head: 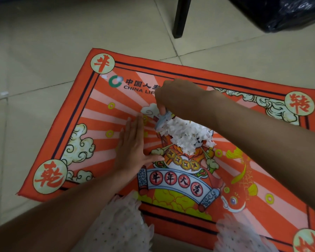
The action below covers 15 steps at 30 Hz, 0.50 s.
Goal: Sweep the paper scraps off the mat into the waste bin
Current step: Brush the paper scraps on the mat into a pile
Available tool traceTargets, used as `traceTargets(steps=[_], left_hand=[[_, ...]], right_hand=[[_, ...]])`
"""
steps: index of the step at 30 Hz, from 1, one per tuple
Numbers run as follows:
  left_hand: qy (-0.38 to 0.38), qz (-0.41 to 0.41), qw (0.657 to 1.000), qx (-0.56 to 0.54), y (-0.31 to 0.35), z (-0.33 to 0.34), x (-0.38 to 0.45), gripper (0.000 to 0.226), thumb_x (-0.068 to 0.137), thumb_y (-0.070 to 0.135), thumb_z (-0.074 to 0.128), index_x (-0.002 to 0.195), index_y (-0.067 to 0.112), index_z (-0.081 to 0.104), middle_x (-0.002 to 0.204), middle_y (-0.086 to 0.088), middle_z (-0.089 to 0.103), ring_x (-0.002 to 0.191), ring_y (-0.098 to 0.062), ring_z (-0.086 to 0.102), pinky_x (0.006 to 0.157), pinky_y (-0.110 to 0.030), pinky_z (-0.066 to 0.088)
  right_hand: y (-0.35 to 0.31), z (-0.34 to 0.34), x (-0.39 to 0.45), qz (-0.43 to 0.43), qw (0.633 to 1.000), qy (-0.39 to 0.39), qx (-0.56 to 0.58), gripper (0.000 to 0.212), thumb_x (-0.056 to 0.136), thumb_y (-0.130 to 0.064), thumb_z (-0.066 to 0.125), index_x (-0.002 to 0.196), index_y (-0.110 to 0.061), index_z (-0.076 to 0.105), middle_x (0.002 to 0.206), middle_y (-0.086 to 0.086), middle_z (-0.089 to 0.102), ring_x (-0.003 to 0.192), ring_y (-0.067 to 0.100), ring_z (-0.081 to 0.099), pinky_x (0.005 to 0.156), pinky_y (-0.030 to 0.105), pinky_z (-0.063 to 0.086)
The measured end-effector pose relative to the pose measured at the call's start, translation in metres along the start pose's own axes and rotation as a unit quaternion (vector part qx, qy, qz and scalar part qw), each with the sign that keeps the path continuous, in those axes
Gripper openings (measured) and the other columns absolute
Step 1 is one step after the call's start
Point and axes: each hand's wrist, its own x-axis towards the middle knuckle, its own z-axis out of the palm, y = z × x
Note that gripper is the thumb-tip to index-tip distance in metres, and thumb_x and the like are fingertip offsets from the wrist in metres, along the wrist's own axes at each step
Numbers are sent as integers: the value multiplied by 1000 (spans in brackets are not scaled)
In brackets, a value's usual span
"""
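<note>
Scraps are sitting in one white heap near the middle of the red mat, which is lying flat on the tiled floor. I'm keeping my left hand flat on the mat at about 9 o'clock from the heap, fingers straight and together, thumb spread out toward the pile, so it's relaxed and gripping nothing, and it's sitting near the heap but not touching it. My right hand is reaching in from 3 o'clock and hovering over the 11 o'clock edge of the pile, fingers curled down around a small pale blue thing that's pressing into the scraps. It's blurry, so I honestly can't tell what that thing is, maybe a little scraper or a brush. The waste bin with its shiny black liner is showing up at 1 o'clock, well apart from the mat, with a dark furniture leg standing just beside it around 12 o'clock. One stray white bit is lying on the floor off at 10 o'clock, well outside the mat. Frilly dotted fabric is showing at 6 o'clock.
</note>
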Motion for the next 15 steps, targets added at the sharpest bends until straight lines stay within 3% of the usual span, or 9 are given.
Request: traceTargets(steps=[6,11,15], left_hand=[[3,19,1000,9,16,3,-3,137,52,93,35,156,11,1,164,-7,3,150,-23,-3,119,-47,12],[-7,24,1000,-2,28,7,-3,137,51,94,36,155,15,-7,164,-4,-6,149,-19,-11,120,-44,4],[-12,25,1000,2,28,9,-2,138,54,93,42,156,13,-4,164,-6,-2,151,-23,-6,120,-44,5]], right_hand=[[4,3,-22,20,999,-25,-6,34,93,4,43,120,-11,54,119,13,51,97,31,54,71,33,39],[13,5,-30,32,999,-10,19,38,90,7,45,117,-16,59,118,11,53,100,31,57,70,33,41],[22,1,-25,30,999,6,35,34,90,1,51,114,-20,62,117,10,56,103,31,57,76,34,45]])
